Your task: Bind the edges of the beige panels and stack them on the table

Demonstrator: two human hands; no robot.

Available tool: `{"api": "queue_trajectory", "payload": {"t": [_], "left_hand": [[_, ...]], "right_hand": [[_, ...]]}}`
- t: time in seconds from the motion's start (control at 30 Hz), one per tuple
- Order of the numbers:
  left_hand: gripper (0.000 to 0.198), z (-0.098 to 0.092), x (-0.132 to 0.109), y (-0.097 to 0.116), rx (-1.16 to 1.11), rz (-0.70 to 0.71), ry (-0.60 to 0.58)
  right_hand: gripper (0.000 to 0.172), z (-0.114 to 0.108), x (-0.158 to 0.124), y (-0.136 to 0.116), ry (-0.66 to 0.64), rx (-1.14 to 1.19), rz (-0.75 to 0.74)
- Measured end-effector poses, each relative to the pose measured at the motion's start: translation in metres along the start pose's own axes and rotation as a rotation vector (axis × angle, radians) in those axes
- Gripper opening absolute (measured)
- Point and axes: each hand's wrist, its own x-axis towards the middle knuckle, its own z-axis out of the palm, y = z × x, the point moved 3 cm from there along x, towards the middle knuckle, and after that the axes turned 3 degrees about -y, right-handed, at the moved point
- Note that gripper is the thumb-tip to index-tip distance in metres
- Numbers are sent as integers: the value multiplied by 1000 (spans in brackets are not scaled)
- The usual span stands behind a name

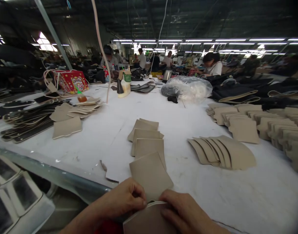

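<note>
At the table's near edge, a grey-brown leather-like panel (149, 221) lies between my two hands. My left hand (129, 196) is closed, its fingers pinching at the panel's upper left edge. With thumb and fingers, my right hand (180, 211) grips the upper right edge of the same panel. A pale rim runs along that upper edge. Just beyond my fingertips lies a square panel (151, 175) of the same colour, topmost in an overlapping row of panels (149, 146) reaching away from me. The lower part of the held panel is cut off by the frame.
A fanned stack of curved panels (226, 152) lies to the right, with rows of more panels (243, 130) beyond. At left are dark pieces (29, 120) and a red box (71, 81). A glue bottle (124, 88) and plastic bag (187, 87) stand farther back. Several people work behind.
</note>
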Motion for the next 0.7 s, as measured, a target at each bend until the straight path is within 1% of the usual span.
{"api": "queue_trajectory", "payload": {"t": [0.1, 0.13, 0.2, 0.27, 0.37, 0.43, 0.5, 0.6, 0.7], "left_hand": [[17, 4, 2, -2, -28, 24, 36], [18, 5, 3, -2, -31, 36, 47], [20, 6, 6, -2, -26, 65, 58], [22, 6, 7, -4, -23, 91, 61], [23, 6, 6, -7, -33, 99, 68], [21, 7, 5, -9, -42, 87, 86], [20, 9, 4, -9, -33, 79, 112], [18, 14, 5, -7, 22, 90, 155], [16, 20, 5, -6, 49, 108, 175]], "right_hand": [[40, 1, -6, -10, 97, -245, -133], [42, 3, -6, -14, 100, -303, -167], [35, 7, -3, -18, 89, -374, -206], [26, 12, 2, -20, 108, -427, -233], [21, 17, 8, -22, 243, -504, -323], [23, 20, 8, -23, 345, -534, -417], [26, 22, 7, -23, 402, -552, -476], [31, 23, 4, -23, 397, -578, -460], [29, 23, 2, -23, 333, -631, -437]]}}
